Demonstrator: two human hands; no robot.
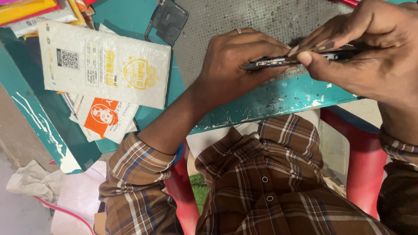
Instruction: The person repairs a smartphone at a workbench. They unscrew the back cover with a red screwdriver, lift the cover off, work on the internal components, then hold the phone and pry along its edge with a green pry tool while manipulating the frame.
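While both hands work at the table's near edge, the scene reads like this:

Left hand: the left hand (pixel 235 61) is curled over the near end of a thin dark phone (pixel 305 57), fingers closed around it, a ring on one finger.

Right hand: the right hand (pixel 370 48) pinches the phone from the other side, thumb and fingertips pressed along its edge seam — closed on it, not resting loose.

Phone: held edge-up between the two hands, just above the grey perforated mat (pixel 244 21) and close to the table's front lip; a sliver of light inner parts shows along the edge.

Progress: judging from that exposed strip, the body looks partly parted along one edge. Whether the far side is free I cannot tell — the right hand hides it. A separate dark cover piece (pixel 169 18) lies on the mat's upper left corner, apart from the hands.

Edges: the teal table (pixel 278 98) ends just below the knuckles, its chipped paint marking the drop to the lap and the red stool (pixel 363 165) beneath.

Open room: bare mat lies beyond the hands toward the far side. To the left, a white padded envelope (pixel 104 65) and an orange-printed pouch (pixel 106 119) lie well apart from the left wrist.

Sleeves: brown plaid cuffs, pushed back from both wrists.
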